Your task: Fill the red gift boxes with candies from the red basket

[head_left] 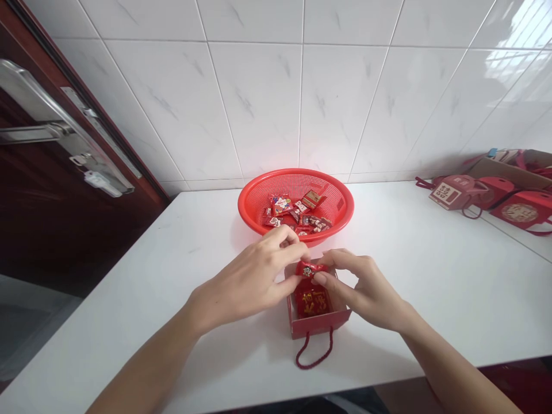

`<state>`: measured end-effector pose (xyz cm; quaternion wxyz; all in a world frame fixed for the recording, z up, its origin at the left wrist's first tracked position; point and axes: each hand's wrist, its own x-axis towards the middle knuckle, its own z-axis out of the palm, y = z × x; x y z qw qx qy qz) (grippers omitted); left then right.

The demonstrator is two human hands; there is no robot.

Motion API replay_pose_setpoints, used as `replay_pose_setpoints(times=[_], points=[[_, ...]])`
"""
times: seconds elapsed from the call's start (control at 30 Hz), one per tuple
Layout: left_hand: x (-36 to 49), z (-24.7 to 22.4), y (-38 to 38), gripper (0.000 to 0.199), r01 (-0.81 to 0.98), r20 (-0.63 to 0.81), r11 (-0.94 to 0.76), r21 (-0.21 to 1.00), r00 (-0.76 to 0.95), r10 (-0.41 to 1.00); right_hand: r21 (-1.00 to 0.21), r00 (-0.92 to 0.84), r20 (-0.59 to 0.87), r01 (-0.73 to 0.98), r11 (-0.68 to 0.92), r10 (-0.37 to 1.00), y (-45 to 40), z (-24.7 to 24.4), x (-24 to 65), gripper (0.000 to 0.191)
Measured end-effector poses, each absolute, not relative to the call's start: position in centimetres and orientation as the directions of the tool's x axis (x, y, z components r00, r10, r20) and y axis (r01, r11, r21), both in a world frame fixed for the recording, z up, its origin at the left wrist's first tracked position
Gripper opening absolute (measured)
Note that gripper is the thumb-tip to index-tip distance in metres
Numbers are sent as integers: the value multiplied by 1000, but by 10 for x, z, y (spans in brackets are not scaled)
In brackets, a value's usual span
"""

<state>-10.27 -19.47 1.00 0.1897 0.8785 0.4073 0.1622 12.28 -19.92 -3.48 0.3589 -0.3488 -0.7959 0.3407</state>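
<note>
Between the fingertips of both hands is a small red wrapped candy (307, 269) with a pale flower-like print. My left hand (267, 267) pinches its left end, and my right hand (362, 282) pinches its right end. Directly below stands an open red gift box (313, 326) with a dark red rope handle (314, 365) hanging at its front. Inside the box lies a shiny red packet (314, 303) with gold characters. Part of the box's back is hidden by the hands and the candy.
Behind the hands, a red plastic basket (246, 208) holds several wrapped sweets (282, 204) and stands near the tiled wall. Red gift boxes (459, 192) and a cardboard box (495, 168) are at the far right of the white table (207, 247). A door with a metal handle (38, 133) is at left.
</note>
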Motion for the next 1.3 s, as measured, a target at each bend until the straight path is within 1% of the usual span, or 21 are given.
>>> replay_pose_setpoints(times=[0.1,0.2,0.3,0.37,0.47,0.53,0.6,0.67,0.7,0.8,0.87,0.93,1.0,1.03,1.1,1.17,1.23,1.3], points=[[-103,12,-194,16,700,34,-567,435,616,787,-754,-501,362,339,563,786,-200,-35,126,19],[-103,12,-192,22,726,-86,-539,428,626,775,-728,-507,395,336,598,766,-200,-34,130,20],[-103,11,-192,25,724,-124,-545,423,642,757,-703,-529,431,310,639,731,-201,-32,134,13],[-102,11,-194,24,709,-96,-559,431,652,752,-678,-541,457,301,670,706,-202,-29,137,9],[-101,11,-200,26,669,-17,-608,427,679,734,-627,-544,491,322,710,680,-204,-22,143,11],[-100,12,-205,32,631,60,-653,419,698,714,-596,-543,511,335,730,667,-205,-17,146,10],[-100,12,-208,44,604,138,-689,401,704,697,-561,-543,537,342,754,645,-207,-11,148,7],[-99,11,-208,53,597,173,-705,384,703,690,-512,-556,553,361,779,621,-209,-6,148,8],[-99,11,-207,53,602,170,-703,378,702,692,-484,-569,552,376,790,609,-210,-3,148,8],[-99,9,-202,44,630,136,-682,371,690,711,-376,-642,499,445,813,582,-212,6,145,13],[-99,8,-198,37,642,140,-675,364,679,721,-259,-716,427,488,833,552,-211,9,139,24],[-99,7,-196,34,637,159,-680,362,677,719,-117,-786,331,514,850,522,-208,9,132,32],[-99,8,-195,35,631,166,-685,363,680,714,-8,-833,246,510,860,496,-203,6,124,32],[-99,8,-195,36,631,160,-684,366,681,715,24,-847,216,501,865,485,-200,3,120,31],[-99,8,-194,36,640,143,-672,373,676,723,48,-864,181,484,874,469,-195,-2,114,28],[-99,9,-194,36,643,137,-664,383,671,729,41,-867,164,482,875,470,-192,-5,112,25],[-99,8,-193,40,640,143,-662,390,668,730,12,-860,148,495,869,488,-190,-5,112,23],[-99,7,-191,43,644,144,-661,385,666,732,-55,-857,132,495,867,497,-190,-3,115,22]])
